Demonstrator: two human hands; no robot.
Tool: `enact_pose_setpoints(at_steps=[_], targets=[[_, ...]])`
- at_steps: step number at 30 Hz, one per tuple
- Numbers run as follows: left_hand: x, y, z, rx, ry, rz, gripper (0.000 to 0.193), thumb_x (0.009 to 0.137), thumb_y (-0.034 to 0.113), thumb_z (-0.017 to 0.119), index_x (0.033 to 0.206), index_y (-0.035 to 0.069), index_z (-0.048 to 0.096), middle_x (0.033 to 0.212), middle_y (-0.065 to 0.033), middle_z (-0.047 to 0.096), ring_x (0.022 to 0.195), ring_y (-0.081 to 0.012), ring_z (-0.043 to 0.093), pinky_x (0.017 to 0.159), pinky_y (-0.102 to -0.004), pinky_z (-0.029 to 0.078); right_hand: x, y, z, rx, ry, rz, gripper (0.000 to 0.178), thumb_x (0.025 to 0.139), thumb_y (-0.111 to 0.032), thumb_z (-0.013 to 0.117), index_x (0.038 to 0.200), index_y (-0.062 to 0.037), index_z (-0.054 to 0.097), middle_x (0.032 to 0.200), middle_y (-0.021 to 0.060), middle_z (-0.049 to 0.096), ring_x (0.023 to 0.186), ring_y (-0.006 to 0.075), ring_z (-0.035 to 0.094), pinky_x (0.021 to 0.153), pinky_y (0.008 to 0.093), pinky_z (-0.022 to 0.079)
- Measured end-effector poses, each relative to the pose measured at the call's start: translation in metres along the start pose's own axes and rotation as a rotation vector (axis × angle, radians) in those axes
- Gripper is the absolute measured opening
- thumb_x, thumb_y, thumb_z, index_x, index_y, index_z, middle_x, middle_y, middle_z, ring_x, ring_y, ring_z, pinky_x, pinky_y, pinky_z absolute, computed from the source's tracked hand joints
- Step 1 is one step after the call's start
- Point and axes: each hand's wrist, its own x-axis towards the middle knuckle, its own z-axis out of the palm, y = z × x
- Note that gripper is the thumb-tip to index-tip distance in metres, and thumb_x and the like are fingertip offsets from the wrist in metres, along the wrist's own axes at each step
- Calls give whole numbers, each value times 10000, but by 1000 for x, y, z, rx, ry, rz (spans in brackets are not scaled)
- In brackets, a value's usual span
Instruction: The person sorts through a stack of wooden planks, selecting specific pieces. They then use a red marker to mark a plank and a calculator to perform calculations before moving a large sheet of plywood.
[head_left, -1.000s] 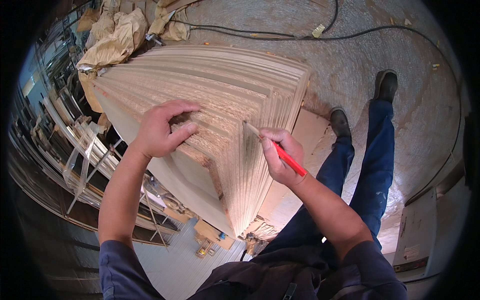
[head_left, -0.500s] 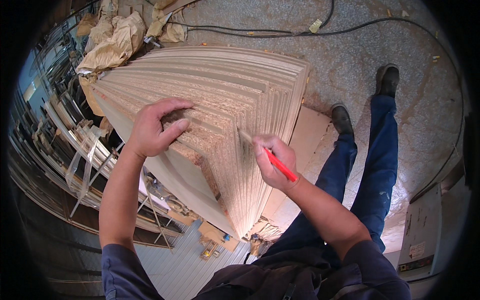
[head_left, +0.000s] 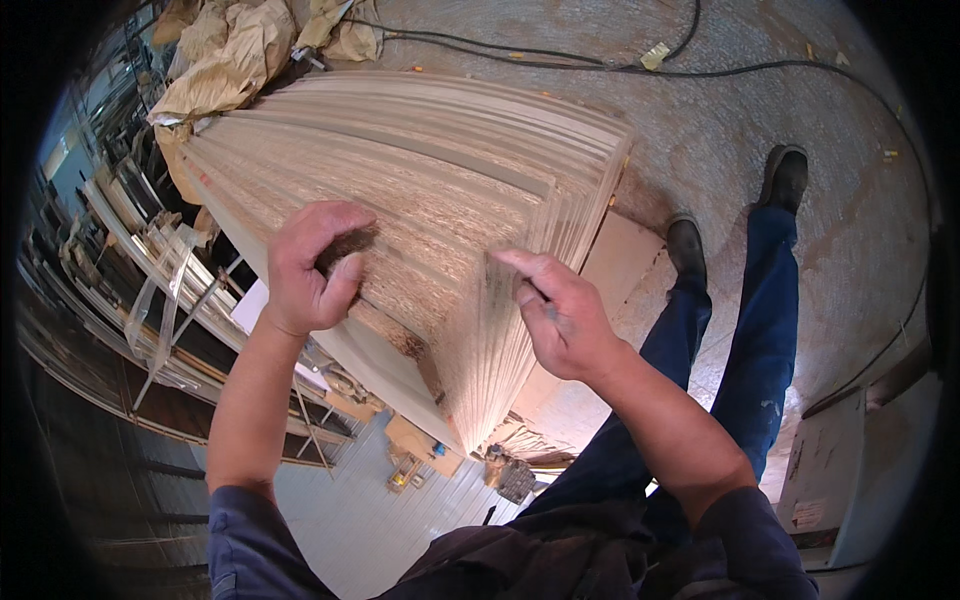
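A thick stack of particle boards stands in front of me, its layered edges meeting at a near corner. Over the left part of these edges is my left hand, thumb and fingers apart in a curve with nothing visibly held. My right hand is at the corner, its index finger stretched toward the edges and the other fingers curled. Whether anything is inside those curled fingers is hidden. A dark grey smudge marks the edges beside the right fingertips, and the boards look blurred there.
Crumpled brown paper lies at the stack's far left end. Long strips of material fill a rack on the left. Black cables cross the floor behind. A grey cabinet stands at lower right, near my legs.
The red-handled tool seen in my right hand is no longer visible, and its index finger now points out. My left hand's fingers have drawn slightly back. The whole view has shifted a little.
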Motion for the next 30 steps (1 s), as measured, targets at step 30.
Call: enact_pose_setpoints(at_steps=[30], targets=[[5,-1,-5,-1,15,-35,400,781,350,675,1007,21,693,909,-144,698,848,-331,677,742,-405,514,45,-41,-35,-405,-587,57,784,704,-65,665,1461,-195,507,741,50,550,705,252,594,608,374,515]])
